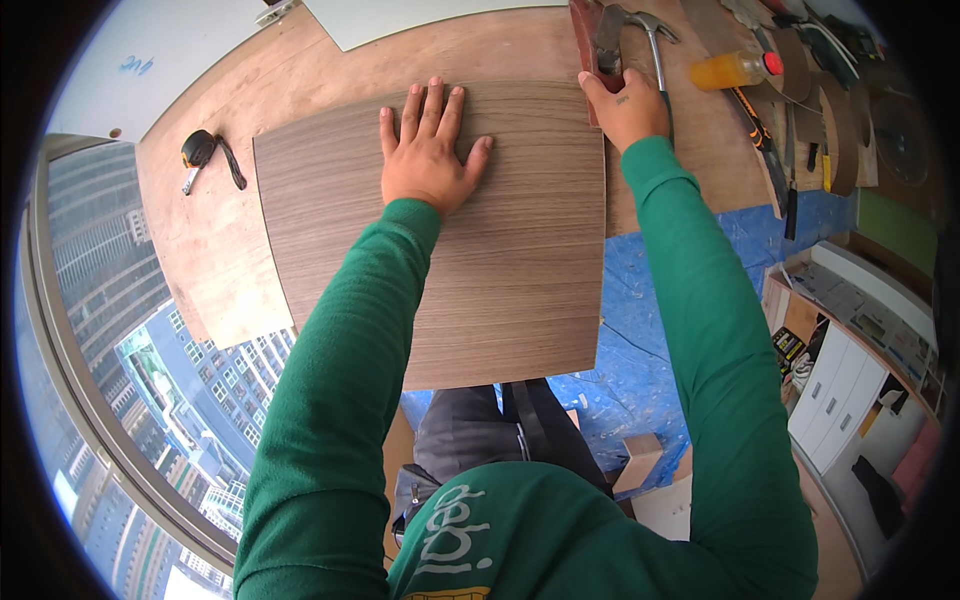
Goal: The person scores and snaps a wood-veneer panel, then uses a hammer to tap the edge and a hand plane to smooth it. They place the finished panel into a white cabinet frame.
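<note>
A rectangular board (500,270) with a brown wood-grain face lies on the plywood worktop, its near end jutting out over my legs. My left hand (428,155) rests flat on its upper middle, fingers spread. At the board's far right corner, my right hand (635,108) grips a reddish-brown wooden hand plane (586,45). The plane lies along the right edge; my fingers hide part of it, and I cannot tell how its sole meets the edge. Just right of the plane lies a claw hammer (656,45), its handle partly behind my right hand.
On the plywood worktop (190,260), a tape measure (199,149) lies to the left. A bottle of orange liquid (728,70), a utility knife (752,120) and edging strips (838,135) crowd the right. Blue sheeting (640,310) covers the floor; a window (60,300) borders the left.
</note>
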{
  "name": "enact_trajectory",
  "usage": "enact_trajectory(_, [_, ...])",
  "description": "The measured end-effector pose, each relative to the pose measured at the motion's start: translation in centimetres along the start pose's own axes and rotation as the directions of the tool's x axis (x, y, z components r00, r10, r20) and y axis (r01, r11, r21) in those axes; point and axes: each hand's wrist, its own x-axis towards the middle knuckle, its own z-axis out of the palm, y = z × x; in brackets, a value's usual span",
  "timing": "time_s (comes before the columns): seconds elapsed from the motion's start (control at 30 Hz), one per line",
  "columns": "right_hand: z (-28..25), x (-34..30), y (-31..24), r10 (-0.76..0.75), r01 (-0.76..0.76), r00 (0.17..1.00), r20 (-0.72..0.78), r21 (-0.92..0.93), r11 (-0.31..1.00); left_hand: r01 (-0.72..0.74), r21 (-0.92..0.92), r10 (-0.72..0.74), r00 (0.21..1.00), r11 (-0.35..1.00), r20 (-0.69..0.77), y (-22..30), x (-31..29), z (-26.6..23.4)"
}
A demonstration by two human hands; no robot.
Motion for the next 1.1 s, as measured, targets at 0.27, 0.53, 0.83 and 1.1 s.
enact_trajectory(0.27, [-0.3, -0.1, -0.3, 0.048, -0.046, 0.997, 0.056, -0.042, 0.998, 0.002, 0.008, -0.002, 1.0, 1.0, -0.025, 0.0, 0.0, 0.2])
enact_trajectory(0.53, [-0.1, -1.1, 0.4, -0.012, 0.014, 1.0, 0.019, -0.086, 0.996, -0.007, 0.023, 0.008, 0.997, 1.0, -0.071, -0.2, -0.1, 0.8])
enact_trajectory(0.83, [0.2, -0.9, 0.9, -0.001, 0.005, 1.0, 0.026, -0.147, 0.989, -0.014, -0.016, 0.013, 1.0, 1.0, -0.003, 0.1, -0.1, -0.1])
enact_trajectory(1.1, [-0.7, -6.9, 2.2, 0.025, -0.019, 0.996, 0.086, -0.075, 0.997, 0.013, -0.054, -0.01, 0.999, 0.998, 0.044, 0.7, -0.3, -1.3])
